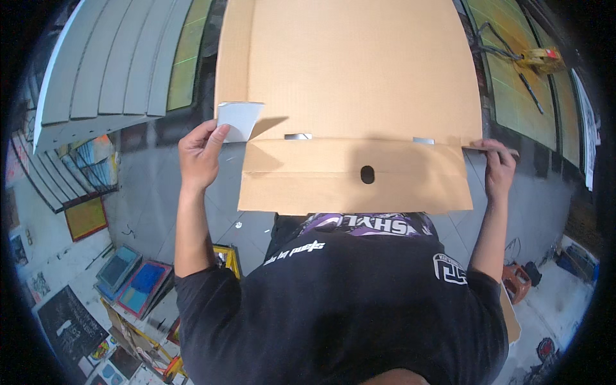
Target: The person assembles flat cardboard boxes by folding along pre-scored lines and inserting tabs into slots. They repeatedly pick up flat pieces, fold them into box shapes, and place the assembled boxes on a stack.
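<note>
A large brown cardboard box (359, 70), partly folded, lies in front of me. Its near panel (308, 186) has a dark oval hole, and two narrow slots run along the crease behind it. At the box's left corner, my left hand (200, 154) pinches a pale grey flap (237, 122) between thumb and fingers; the flap stands up and casts a shadow on the cardboard. On the opposite corner, my right hand (499, 165) grips a thin brown flap (478, 148), seen nearly edge-on. Part of that hand's grip is hidden.
Grey-white boards (115, 64) are stacked at the far left. A yellow tool (542, 59) with a cable lies on a yellowish surface (513, 96) at the far right. Framed screens (142, 289) lean at the lower left; a reddish-brown stool (517, 282) stands at the lower right.
</note>
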The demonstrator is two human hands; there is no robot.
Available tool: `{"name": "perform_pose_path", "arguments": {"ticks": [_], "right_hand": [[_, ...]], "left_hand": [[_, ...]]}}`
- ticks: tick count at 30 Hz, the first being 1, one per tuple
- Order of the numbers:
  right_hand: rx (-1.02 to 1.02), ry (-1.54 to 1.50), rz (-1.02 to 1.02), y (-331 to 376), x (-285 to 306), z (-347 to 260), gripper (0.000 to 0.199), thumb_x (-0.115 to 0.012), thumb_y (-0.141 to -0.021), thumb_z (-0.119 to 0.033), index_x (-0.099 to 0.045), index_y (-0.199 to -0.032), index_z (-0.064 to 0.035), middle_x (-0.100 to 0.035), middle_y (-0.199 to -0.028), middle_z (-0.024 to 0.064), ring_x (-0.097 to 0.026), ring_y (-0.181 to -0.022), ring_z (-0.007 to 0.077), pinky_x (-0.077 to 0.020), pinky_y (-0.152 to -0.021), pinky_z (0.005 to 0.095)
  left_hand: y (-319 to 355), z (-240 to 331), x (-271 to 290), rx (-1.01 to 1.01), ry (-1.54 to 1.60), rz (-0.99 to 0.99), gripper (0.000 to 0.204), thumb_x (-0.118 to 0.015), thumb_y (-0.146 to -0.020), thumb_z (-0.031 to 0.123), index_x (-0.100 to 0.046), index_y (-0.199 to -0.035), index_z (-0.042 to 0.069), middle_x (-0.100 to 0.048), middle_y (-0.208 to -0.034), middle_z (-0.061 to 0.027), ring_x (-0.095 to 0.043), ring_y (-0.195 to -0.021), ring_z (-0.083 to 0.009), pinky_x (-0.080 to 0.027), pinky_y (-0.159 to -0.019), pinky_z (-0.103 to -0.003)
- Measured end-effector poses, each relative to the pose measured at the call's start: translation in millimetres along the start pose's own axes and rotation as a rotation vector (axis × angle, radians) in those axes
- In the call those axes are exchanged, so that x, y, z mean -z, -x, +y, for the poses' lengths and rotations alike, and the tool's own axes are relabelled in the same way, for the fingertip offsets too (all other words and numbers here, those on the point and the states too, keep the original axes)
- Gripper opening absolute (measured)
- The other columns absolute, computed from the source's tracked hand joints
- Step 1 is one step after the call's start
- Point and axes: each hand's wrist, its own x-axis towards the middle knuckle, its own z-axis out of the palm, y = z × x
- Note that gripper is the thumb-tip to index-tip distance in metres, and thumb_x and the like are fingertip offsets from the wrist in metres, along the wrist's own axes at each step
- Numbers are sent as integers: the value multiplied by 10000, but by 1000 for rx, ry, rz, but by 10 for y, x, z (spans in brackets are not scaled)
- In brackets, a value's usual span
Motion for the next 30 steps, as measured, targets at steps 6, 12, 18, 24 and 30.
{"name": "perform_pose_path", "arguments": {"ticks": [6, 12, 18, 24, 30], "right_hand": [[411, 363, -263, -256, -595, -809, 146, -701, -690, -59, -664, -830, -42, -659, -793, 63, -610, -735, 201, -422, -683, 303], [413, 518, -267, -255, -824, -1000, 93, -731, -673, -110, -658, -725, -85, -645, -724, 49, -608, -718, 221, -400, -662, 318], [280, 562, -222, -215, -889, -1007, 110, -734, -669, -112, -661, -749, -93, -655, -745, 46, -622, -726, 222, -413, -670, 332], [337, 571, -295, -206, -833, -964, 119, -715, -674, -99, -657, -777, -89, -663, -786, 57, -624, -746, 238, -419, -680, 347], [335, 532, -384, -215, -742, -1046, 151, -691, -686, -74, -652, -832, -69, -671, -854, 78, -631, -807, 265, -437, -719, 350]], "left_hand": [[-115, 673, -395, -617, -686, -301, 35, -674, -763, 106, -660, -766, 74, -598, -642, -62, -529, -592, -235, -338, -640, -328], [-166, 719, -391, -612, -629, -493, 53, -657, -770, 84, -651, -814, 58, -583, -638, -84, -544, -599, -243, -375, -642, -337], [-154, 690, -398, -455, -585, -492, 151, -625, -774, 45, -669, -918, 48, -592, -694, -114, -556, -642, -263, -405, -683, -339], [-164, 777, -384, -405, -656, -610, 190, -629, -767, 43, -667, -953, 53, -642, -771, -109, -575, -658, -249, -401, -677, -336], [-171, 775, -375, -414, -605, -596, 147, -658, -748, 63, -664, -894, 48, -665, -831, -108, -593, -681, -252, -402, -668, -339]]}}
